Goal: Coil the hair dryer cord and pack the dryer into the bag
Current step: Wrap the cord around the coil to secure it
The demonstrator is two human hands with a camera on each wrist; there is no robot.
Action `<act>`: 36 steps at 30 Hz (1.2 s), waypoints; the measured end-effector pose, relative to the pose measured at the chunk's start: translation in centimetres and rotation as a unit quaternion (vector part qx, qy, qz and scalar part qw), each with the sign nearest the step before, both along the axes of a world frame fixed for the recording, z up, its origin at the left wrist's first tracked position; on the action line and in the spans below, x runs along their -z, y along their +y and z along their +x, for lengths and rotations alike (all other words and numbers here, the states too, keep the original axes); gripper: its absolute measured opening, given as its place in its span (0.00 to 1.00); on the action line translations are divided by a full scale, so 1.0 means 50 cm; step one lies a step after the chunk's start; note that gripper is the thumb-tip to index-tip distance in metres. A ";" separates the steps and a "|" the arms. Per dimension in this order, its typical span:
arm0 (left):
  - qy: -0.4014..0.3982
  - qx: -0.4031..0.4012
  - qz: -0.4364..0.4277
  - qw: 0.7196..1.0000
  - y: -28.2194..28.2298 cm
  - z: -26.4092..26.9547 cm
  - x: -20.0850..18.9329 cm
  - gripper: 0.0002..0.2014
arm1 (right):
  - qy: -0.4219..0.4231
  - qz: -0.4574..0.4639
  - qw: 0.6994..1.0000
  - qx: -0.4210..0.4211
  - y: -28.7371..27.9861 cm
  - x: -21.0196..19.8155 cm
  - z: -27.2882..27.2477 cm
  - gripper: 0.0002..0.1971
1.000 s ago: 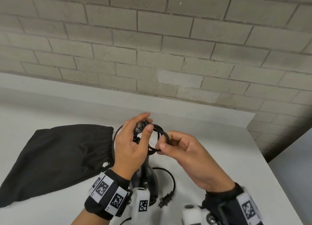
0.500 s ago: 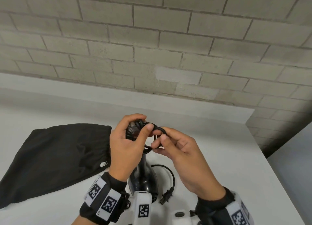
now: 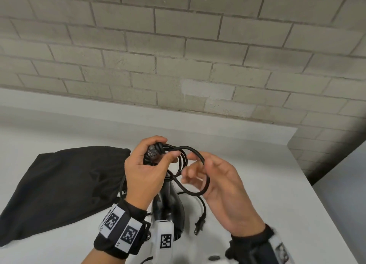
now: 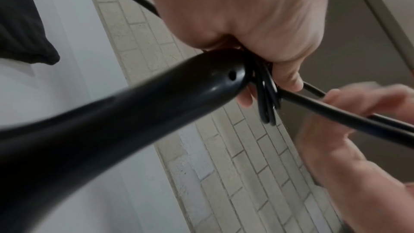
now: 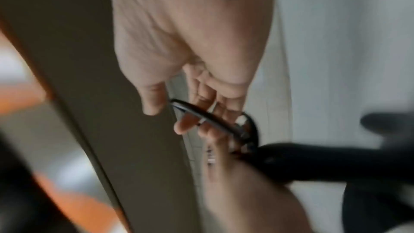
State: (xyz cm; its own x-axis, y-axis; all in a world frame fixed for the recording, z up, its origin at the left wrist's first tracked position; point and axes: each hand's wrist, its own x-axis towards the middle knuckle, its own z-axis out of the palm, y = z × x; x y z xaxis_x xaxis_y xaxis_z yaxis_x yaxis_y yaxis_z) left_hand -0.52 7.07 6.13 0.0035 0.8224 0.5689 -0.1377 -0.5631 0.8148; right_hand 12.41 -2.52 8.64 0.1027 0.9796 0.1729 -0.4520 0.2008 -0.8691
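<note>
White table (image 3: 257, 184) runs under a grey brick wall (image 3: 178, 45). On its left part lies a black cloth bag (image 3: 65, 184), flat, its gathered mouth turned toward the hands. Just right of the bag stands the black hair dryer (image 3: 168, 206), handle end up and body down near the table, partly hidden behind the wrist cameras. The left hand (image 3: 146, 174) is curled round the top of the handle and pinches several turns of the black cord (image 3: 198, 154) against it with the thumb; the left wrist view shows those turns bunched at the handle end (image 4: 226, 75) under the fingers. The right hand (image 3: 223, 186) has its fingers curled loosely through a larger loop of cord and holds it out to the right of the handle, the fingertips blurred. A slack stretch of cord hangs below the loop and ends in the plug (image 3: 200, 225), which lies on the table just right of the dryer body.
</note>
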 end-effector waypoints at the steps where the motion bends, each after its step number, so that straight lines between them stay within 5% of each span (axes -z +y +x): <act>1: -0.006 0.006 -0.003 1.000 -0.003 0.001 -0.001 0.14 | -0.078 0.039 0.995 0.037 -0.004 0.018 -0.001 0.25; 5: -0.017 0.015 -0.012 1.000 -0.004 0.005 0.000 0.14 | -0.342 0.102 0.920 0.164 -0.003 0.085 -0.020 0.20; 8: -0.019 0.026 -0.021 0.999 -0.003 0.005 0.002 0.15 | -0.367 0.124 0.894 0.224 -0.003 0.102 -0.033 0.11; 13: -0.006 0.001 -0.019 1.000 0.008 -0.005 0.006 0.14 | -0.189 0.037 0.949 0.251 -0.031 0.068 -0.016 0.03; 16: 0.011 -0.014 -0.021 1.000 0.019 -0.019 0.013 0.16 | 0.016 -0.003 0.976 0.218 -0.059 0.058 0.026 0.18; 18: 0.017 -0.010 -0.019 1.000 0.018 -0.022 0.015 0.16 | 0.049 -0.030 0.980 0.191 -0.080 0.050 0.054 0.24; 26: 0.033 0.038 -0.023 0.998 -0.009 0.012 0.005 0.15 | -0.124 -0.121 0.923 0.344 -0.079 0.004 0.128 0.06; 28: 0.035 0.035 -0.023 0.999 -0.008 0.017 0.005 0.15 | -0.243 -0.089 0.858 0.443 -0.071 0.007 0.106 0.09; 30: 0.036 0.027 -0.027 0.999 -0.007 0.018 0.004 0.15 | -0.389 -0.007 0.740 0.549 -0.069 -0.001 0.060 0.13; 32: 0.034 0.021 -0.029 0.999 -0.008 0.019 0.002 0.15 | -0.474 0.121 0.679 0.547 -0.068 -0.001 0.006 0.08; 34: 0.036 0.019 -0.026 0.999 -0.010 0.020 0.001 0.15 | -0.536 0.153 0.708 0.434 -0.058 0.014 -0.033 0.07; 36: 0.041 0.024 -0.025 0.999 -0.012 0.021 0.001 0.15 | -0.600 0.056 0.744 0.289 -0.044 0.028 -0.048 0.13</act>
State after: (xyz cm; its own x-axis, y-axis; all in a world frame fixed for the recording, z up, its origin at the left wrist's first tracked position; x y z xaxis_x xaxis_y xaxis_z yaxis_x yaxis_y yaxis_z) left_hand 0.55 6.48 6.10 0.0877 0.8472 0.5239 -0.0950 -0.5164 0.8510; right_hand 10.01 -4.70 7.25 0.2062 0.8044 0.5572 0.8260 0.1622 -0.5398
